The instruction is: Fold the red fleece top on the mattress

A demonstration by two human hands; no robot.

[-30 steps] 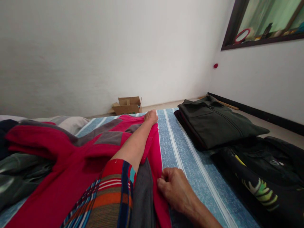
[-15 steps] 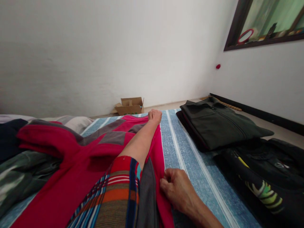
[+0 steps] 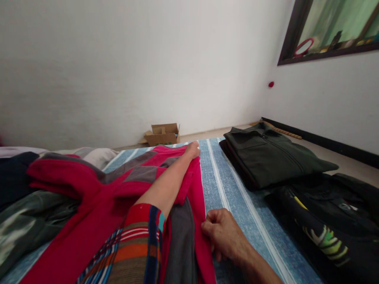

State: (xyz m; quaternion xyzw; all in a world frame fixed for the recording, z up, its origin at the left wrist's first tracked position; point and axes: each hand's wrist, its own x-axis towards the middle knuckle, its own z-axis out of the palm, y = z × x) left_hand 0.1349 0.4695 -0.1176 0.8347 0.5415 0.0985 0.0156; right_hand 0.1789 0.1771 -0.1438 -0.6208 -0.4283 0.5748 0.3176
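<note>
Well to the left of both hands lay some dark blue clothing (image 3: 16, 177), with grey-green crumpled clothing (image 3: 41, 225) nearer the person and a pale cloth (image 3: 97, 157) farther off. Next came the red and grey top (image 3: 103, 201), spread beneath the left arm and reaching from the left hand down past the right, its right edge running between the two. Beyond and to the left of the left hand, a cardboard box (image 3: 163, 136) stood open by the wall. The left hand (image 3: 193, 150), arm outstretched in a striped sleeve (image 3: 136, 248), was bent over the top's far corner, touching it; its fingertips were hidden, so how tightly it was closed could not be told. Nearer the person, the right hand (image 3: 222, 232) was curled, thumb and forefinger pinching the top's right edge. The blue striped sheet (image 3: 237, 209) showed just to its right. Farther right, beyond the right hand, lay a folded dark green jacket (image 3: 266, 154), and nearer, a black shirt (image 3: 319, 209) with a green print.
</note>
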